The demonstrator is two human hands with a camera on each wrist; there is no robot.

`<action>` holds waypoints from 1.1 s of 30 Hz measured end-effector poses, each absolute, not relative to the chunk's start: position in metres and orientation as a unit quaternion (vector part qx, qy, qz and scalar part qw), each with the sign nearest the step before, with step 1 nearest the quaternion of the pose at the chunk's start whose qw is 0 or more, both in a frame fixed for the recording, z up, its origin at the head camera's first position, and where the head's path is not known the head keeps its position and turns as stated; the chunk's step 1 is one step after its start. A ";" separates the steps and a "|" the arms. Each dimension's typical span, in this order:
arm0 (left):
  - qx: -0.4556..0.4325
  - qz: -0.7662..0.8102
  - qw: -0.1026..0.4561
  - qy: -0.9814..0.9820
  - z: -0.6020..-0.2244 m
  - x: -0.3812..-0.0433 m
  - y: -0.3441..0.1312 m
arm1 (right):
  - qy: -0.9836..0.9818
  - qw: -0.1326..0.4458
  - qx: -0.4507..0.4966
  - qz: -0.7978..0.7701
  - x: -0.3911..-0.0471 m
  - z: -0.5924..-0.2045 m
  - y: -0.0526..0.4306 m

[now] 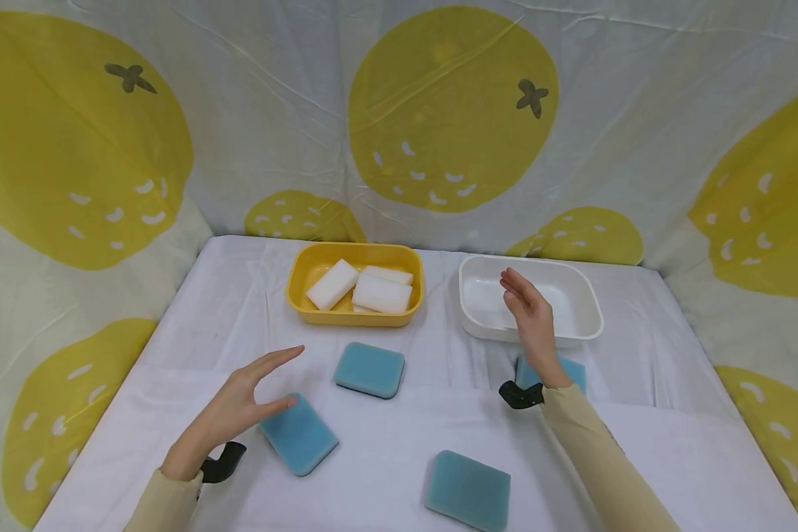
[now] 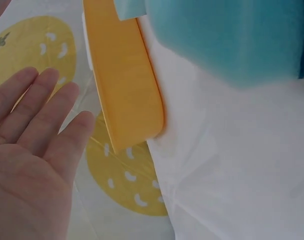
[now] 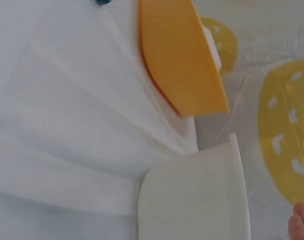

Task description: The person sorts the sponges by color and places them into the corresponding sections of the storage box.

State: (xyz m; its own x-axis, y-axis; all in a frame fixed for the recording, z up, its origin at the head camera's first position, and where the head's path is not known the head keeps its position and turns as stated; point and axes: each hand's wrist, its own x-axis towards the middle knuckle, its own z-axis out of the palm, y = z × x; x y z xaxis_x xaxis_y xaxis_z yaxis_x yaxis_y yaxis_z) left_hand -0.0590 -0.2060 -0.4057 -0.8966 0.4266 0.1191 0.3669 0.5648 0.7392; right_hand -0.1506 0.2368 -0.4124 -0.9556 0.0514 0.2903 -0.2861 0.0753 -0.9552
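Observation:
My left hand is held with straight fingers and the thumb spread, its thumb overlapping the top of a blue sponge in the head view. Nothing lies in its palm, as the left wrist view shows the hand bare beside the yellow tub. Over the front rim of a white tub, my right hand reaches with extended fingers and grips nothing. Below that wrist, a blue sponge is partly hidden. Only fingertips of the right hand show in its wrist view.
White sponge blocks lie in the yellow tub at the back. Another blue sponge sits in front of it, and one more sponge lies near the front. A fruit-patterned sheet hangs behind the white-covered table.

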 end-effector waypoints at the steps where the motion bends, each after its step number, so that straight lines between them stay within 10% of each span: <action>1: 0.224 0.409 0.040 0.884 -0.407 -0.058 -0.207 | -0.722 0.126 0.079 0.676 -0.150 -0.412 0.240; 33: 0.249 0.403 0.102 0.875 -0.426 -0.037 -0.223 | -0.750 0.210 -0.081 0.622 -0.137 -0.415 0.320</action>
State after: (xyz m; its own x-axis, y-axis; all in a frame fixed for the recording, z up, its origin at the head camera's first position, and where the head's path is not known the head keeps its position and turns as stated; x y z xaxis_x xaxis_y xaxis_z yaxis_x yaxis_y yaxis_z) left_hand -0.0369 -0.2228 -0.4262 -0.8555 0.5174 0.0217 0.3529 0.5519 0.7555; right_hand -0.1372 0.3204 -0.4147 -0.8988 0.3821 0.2150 -0.1405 0.2134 -0.9668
